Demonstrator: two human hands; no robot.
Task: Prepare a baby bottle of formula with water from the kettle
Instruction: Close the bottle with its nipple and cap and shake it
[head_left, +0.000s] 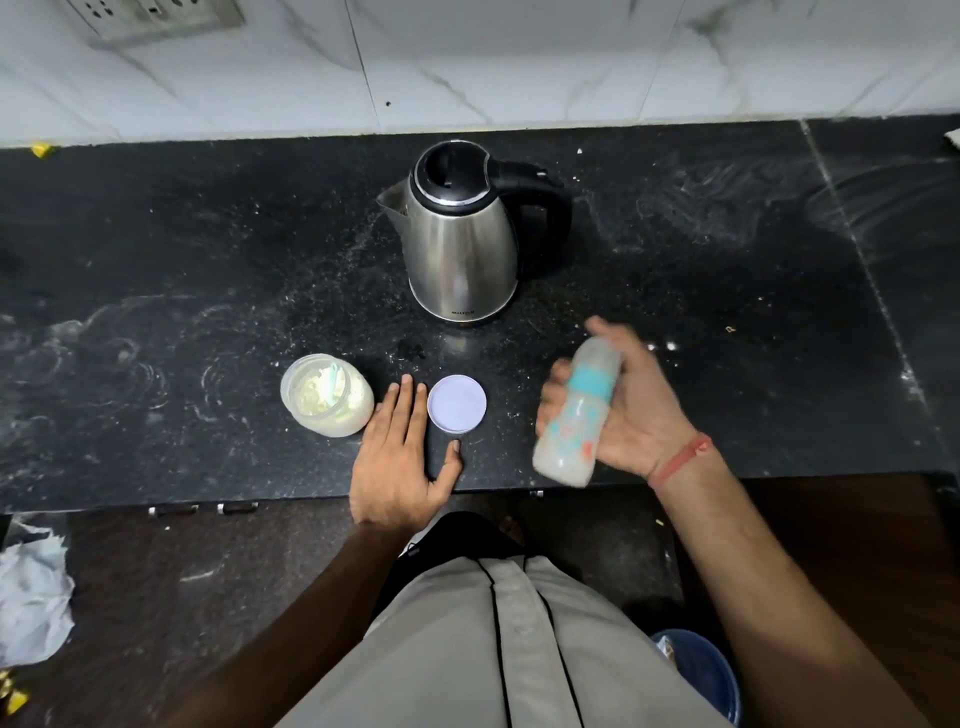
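Observation:
My right hand (631, 405) grips a baby bottle (577, 410) with a teal collar and milky liquid inside; the bottle is tilted and motion-blurred above the counter's front right. My left hand (397, 457) lies flat with straight fingers on the black counter (182, 260), between an open jar of formula powder (327, 395) holding a small teal scoop and the jar's white lid (457, 404). A steel electric kettle (462, 234) with a black lid and handle stands farther back, lid closed, spout to the left.
White marble tiles rise behind the counter, with a wall socket (150, 15) at top left. Powder dusts the counter top. Crumpled white paper (31, 587) lies on the floor at lower left, and a blue bucket (701, 670) sits at lower right.

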